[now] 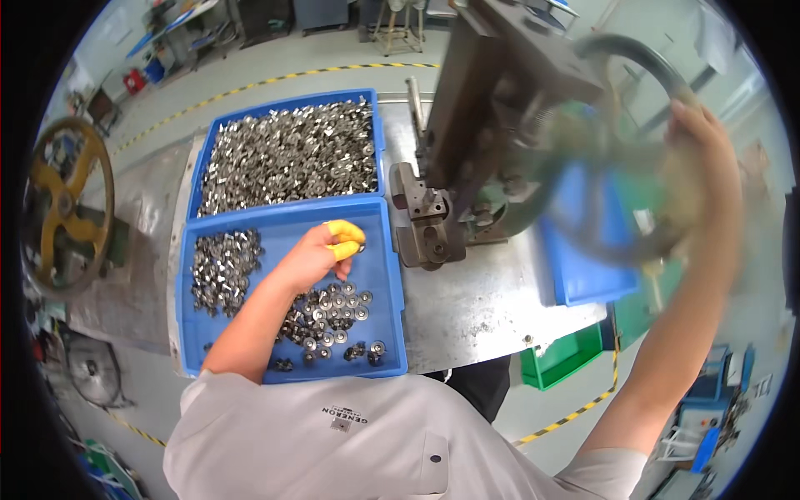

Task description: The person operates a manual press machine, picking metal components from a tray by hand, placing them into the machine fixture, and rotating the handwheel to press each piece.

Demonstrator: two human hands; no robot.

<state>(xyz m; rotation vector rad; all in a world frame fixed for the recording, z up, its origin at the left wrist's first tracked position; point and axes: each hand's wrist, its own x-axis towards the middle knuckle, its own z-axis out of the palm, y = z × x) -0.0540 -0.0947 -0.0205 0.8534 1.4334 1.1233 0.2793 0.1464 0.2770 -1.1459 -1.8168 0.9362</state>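
Note:
My left hand, with yellow covers on its thumb and forefinger, is pinched on a small metal part above the near blue tray. Only a bit of that part shows past the fingertips. Below the hand lie loose round metal pieces, with a separate heap of small metal parts on the tray's left side. Reaching far out, my right hand is closed on the rim of the handwheel of a hand press. The wheel's lower part is smeared by motion. A metal fixture sits at the press's base, right of the tray.
A second blue tray, heaped with metal parts, adjoins the near one's far side. Another blue tray lies right of the press, partly behind the wheel. A green bin is below the table edge. At far left stands a yellow-spoked handwheel.

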